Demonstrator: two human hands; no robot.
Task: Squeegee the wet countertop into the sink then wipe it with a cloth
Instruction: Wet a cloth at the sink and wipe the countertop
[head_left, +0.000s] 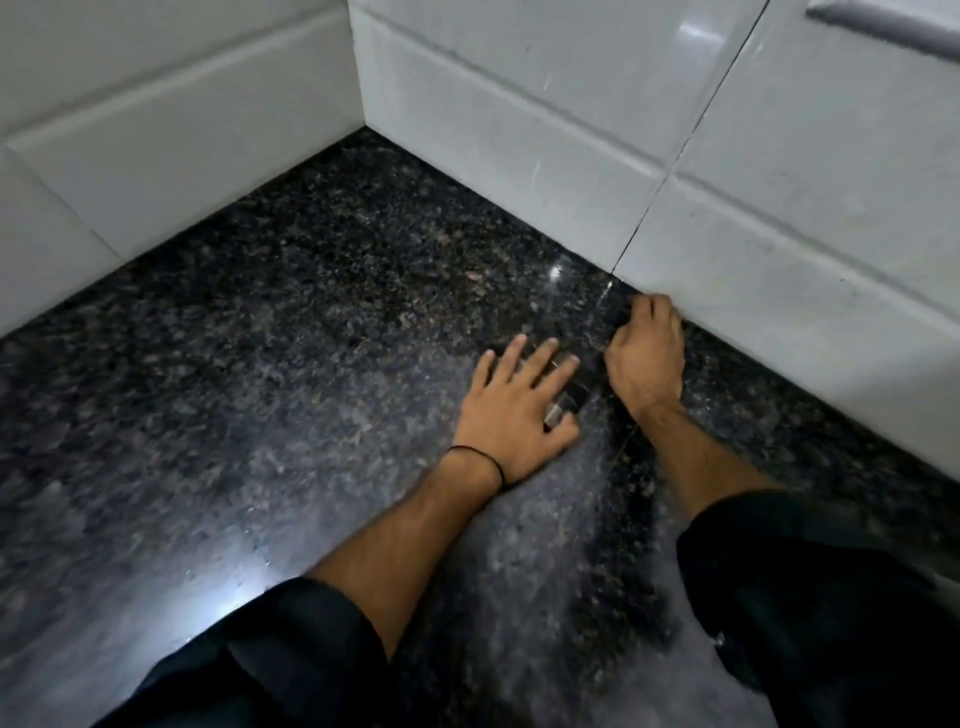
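Note:
A black speckled granite countertop (311, 338) fills the view, with a greyish wet film over its near part. A dark squeegee (571, 397) lies on it close to the right wall, its thin blade edge running from the wall toward me. My left hand (511, 410) rests on its handle with fingers spread and the thumb wrapped beneath. My right hand (647, 358) is closed on the squeegee's far end, right by the wall. A darker streak (628, 545) runs toward me beneath the blade. No sink or cloth is in view.
White glossy wall tiles (519, 130) meet in a corner at the back and border the counter on the left and right. A metal bar (883, 23) is fixed on the right wall at the top. Both of my forearms have dark sleeves pushed up.

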